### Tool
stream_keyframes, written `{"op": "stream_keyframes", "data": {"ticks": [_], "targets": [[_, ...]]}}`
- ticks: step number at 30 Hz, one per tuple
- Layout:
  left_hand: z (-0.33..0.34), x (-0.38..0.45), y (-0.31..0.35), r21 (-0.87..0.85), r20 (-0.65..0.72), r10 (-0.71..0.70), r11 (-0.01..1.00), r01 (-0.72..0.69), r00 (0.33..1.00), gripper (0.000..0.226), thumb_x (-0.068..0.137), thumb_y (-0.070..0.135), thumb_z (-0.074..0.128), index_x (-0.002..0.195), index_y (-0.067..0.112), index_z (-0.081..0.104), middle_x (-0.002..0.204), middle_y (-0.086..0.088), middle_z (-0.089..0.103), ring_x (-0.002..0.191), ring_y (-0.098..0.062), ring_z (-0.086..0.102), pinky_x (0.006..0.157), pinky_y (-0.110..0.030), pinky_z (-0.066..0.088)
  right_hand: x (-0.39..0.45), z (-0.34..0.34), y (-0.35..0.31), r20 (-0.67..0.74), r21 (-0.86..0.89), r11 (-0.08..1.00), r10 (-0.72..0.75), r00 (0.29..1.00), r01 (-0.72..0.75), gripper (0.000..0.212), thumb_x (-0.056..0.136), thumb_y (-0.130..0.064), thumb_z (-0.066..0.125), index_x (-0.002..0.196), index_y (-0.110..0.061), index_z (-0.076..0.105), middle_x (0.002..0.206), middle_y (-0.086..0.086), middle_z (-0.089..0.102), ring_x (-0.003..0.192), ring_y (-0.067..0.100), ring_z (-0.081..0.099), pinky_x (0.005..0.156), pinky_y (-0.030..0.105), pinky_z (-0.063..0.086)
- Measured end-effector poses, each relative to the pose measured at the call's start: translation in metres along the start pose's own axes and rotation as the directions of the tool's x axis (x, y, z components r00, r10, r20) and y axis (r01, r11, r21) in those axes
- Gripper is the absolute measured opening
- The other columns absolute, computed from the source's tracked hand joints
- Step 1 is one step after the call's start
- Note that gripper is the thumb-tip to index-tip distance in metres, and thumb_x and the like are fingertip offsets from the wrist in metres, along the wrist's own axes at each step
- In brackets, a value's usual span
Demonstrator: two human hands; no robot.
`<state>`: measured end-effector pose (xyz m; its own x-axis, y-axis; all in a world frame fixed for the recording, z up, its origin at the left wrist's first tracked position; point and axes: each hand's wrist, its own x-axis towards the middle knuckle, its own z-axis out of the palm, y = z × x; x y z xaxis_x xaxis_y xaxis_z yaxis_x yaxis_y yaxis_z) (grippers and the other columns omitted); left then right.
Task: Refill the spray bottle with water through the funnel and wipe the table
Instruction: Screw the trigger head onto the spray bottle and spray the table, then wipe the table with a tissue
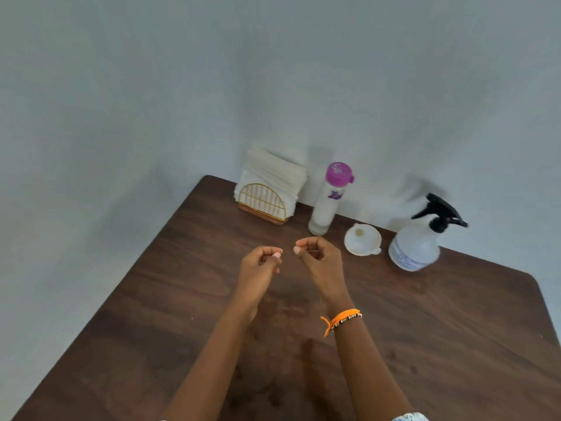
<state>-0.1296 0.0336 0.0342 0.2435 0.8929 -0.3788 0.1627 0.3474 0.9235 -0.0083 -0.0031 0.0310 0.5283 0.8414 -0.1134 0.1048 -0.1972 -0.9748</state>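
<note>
A clear spray bottle with a black trigger head stands at the table's back right. Left of it lies a white funnel, wide mouth up. A tall water bottle with a purple cap stands further left. White napkins fill a gold wire holder near the back corner. My left hand and my right hand hover side by side above the middle of the brown table, fingers curled and holding nothing. Both hands are short of the bottles.
A grey wall rises right behind the table's back edge. The table's left edge runs diagonally from the back corner toward me. An orange bracelet sits on my right wrist.
</note>
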Motion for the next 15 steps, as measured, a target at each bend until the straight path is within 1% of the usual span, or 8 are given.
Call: {"op": "stream_keyframes", "data": {"ticks": [3, 7, 8, 9, 10, 11, 13, 15], "targets": [[-0.023, 0.02, 0.006, -0.003, -0.032, 0.004, 1.0, -0.004, 0.999, 0.018, 0.091, 0.014, 0.051, 0.102, 0.017, 0.065, 0.094, -0.001, 0.065, 0.08, -0.01, 0.059, 0.068, -0.018, 0.044, 0.027, 0.024, -0.01, 0.015, -0.059, 0.997, -0.048, 0.999, 0.049, 0.01, 0.081, -0.005, 0.065, 0.084, -0.015, 0.067, 0.081, -0.003, 0.066, 0.073, 0.0, 0.057, 0.067, 0.007, 0.043], [-0.044, 0.048, 0.015, -0.012, -0.052, 0.0, 1.0, 0.0, 0.999, 0.016, 0.091, 0.014, 0.052, 0.099, 0.02, 0.065, 0.093, 0.0, 0.064, 0.079, -0.009, 0.058, 0.071, -0.019, 0.045, 0.07, 0.049, -0.016, 0.024, -0.227, 0.965, -0.13, 0.991, 0.133, 0.018, 0.084, -0.004, 0.06, 0.1, -0.012, 0.065, 0.101, 0.001, 0.062, 0.089, 0.009, 0.058, 0.075, 0.003, 0.04], [-0.047, 0.055, 0.016, -0.016, -0.05, -0.003, 1.0, 0.003, 0.999, 0.016, 0.091, 0.014, 0.052, 0.099, 0.02, 0.065, 0.093, 0.001, 0.064, 0.079, -0.009, 0.058, 0.072, -0.019, 0.046, 0.082, 0.054, -0.014, 0.02, -0.304, 0.939, -0.162, 0.987, 0.16, 0.021, 0.084, -0.004, 0.059, 0.103, -0.013, 0.064, 0.106, 0.0, 0.059, 0.096, 0.013, 0.056, 0.082, 0.008, 0.041], [-0.049, 0.062, 0.018, -0.016, -0.048, -0.007, 1.0, 0.007, 0.999, 0.015, 0.091, 0.015, 0.052, 0.099, 0.021, 0.064, 0.093, 0.001, 0.064, 0.079, -0.009, 0.058, 0.074, -0.02, 0.046, 0.093, 0.058, -0.01, 0.024, -0.388, 0.902, -0.194, 0.981, 0.188, 0.024, 0.084, -0.003, 0.058, 0.106, -0.012, 0.063, 0.111, 0.002, 0.056, 0.103, 0.018, 0.054, 0.092, 0.019, 0.042], [-0.051, 0.068, 0.019, -0.014, -0.043, -0.01, 1.0, 0.009, 0.999, 0.015, 0.091, 0.015, 0.053, 0.098, 0.021, 0.064, 0.092, 0.001, 0.064, 0.079, -0.009, 0.058, 0.076, -0.021, 0.046, 0.104, 0.062, -0.007, 0.032, -0.469, 0.86, -0.209, 0.977, 0.199, 0.026, 0.085, -0.002, 0.057, 0.109, -0.011, 0.062, 0.118, 0.006, 0.053, 0.111, 0.024, 0.05, 0.099, 0.03, 0.038], [-0.053, 0.073, 0.019, -0.008, -0.036, -0.011, 1.0, 0.011, 0.999, 0.014, 0.091, 0.016, 0.053, 0.099, 0.021, 0.064, 0.092, 0.002, 0.064, 0.079, -0.009, 0.058, 0.077, -0.022, 0.047, 0.114, 0.064, -0.004, 0.036, -0.54, 0.821, -0.196, 0.98, 0.184, 0.029, 0.085, -0.002, 0.055, 0.113, -0.009, 0.061, 0.127, 0.009, 0.049, 0.118, 0.028, 0.045, 0.103, 0.033, 0.032], [-0.053, 0.082, 0.02, 0.006, -0.02, -0.013, 1.0, 0.013, 1.0, 0.013, 0.092, 0.019, 0.053, 0.099, 0.021, 0.063, 0.09, 0.003, 0.064, 0.079, -0.008, 0.058, 0.076, -0.021, 0.047, 0.128, 0.066, 0.002, 0.028, -0.654, 0.743, -0.168, 0.985, 0.146, 0.035, 0.086, -0.001, 0.052, 0.121, -0.006, 0.056, 0.137, 0.013, 0.039, 0.124, 0.033, 0.035, 0.101, 0.029, 0.021], [-0.052, 0.089, 0.02, 0.01, -0.002, -0.018, 1.0, 0.018, 1.0, 0.012, 0.092, 0.02, 0.053, 0.098, 0.021, 0.063, 0.089, 0.003, 0.063, 0.079, -0.008, 0.058, 0.073, -0.02, 0.046, 0.136, 0.066, 0.006, 0.013, -0.735, 0.666, -0.17, 0.985, 0.125, 0.038, 0.086, 0.001, 0.048, 0.123, -0.005, 0.054, 0.138, 0.013, 0.038, 0.124, 0.035, 0.032, 0.099, 0.028, 0.021]]}}
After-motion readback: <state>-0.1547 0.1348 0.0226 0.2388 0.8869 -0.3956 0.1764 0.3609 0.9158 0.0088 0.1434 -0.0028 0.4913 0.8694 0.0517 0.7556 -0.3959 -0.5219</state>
